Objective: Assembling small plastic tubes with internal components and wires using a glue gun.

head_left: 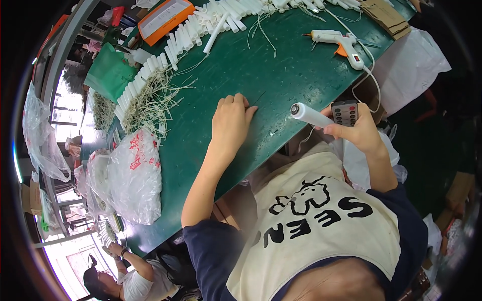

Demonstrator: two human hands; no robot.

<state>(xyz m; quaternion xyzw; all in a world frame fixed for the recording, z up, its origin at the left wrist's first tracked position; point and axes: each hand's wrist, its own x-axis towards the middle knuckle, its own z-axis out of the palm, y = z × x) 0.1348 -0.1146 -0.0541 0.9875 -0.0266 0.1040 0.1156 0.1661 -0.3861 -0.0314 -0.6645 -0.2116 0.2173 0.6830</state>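
My left hand (pixel 231 120) rests on the green table with its fingers curled. A thin, dark wire-like piece (pixel 259 97) sticks out between its thumb and forefinger. Beyond the table's near edge, my right hand (pixel 369 131) grips a white tube (pixel 315 117) whose round end, with a dark ring, points left over the table. In the same hand is a small dark remote control (pixel 345 113) with several buttons, tilted toward me. The fingertips behind the remote are partly hidden.
A white glue gun (pixel 334 38) with an orange trigger lies at the far right, its cord trailing off the edge. White tubes (pixel 186 36) with pale strings line the far side near an orange box (pixel 163 22). A plastic bag (pixel 134 175) lies left; another person (pixel 135 273) sits beyond.
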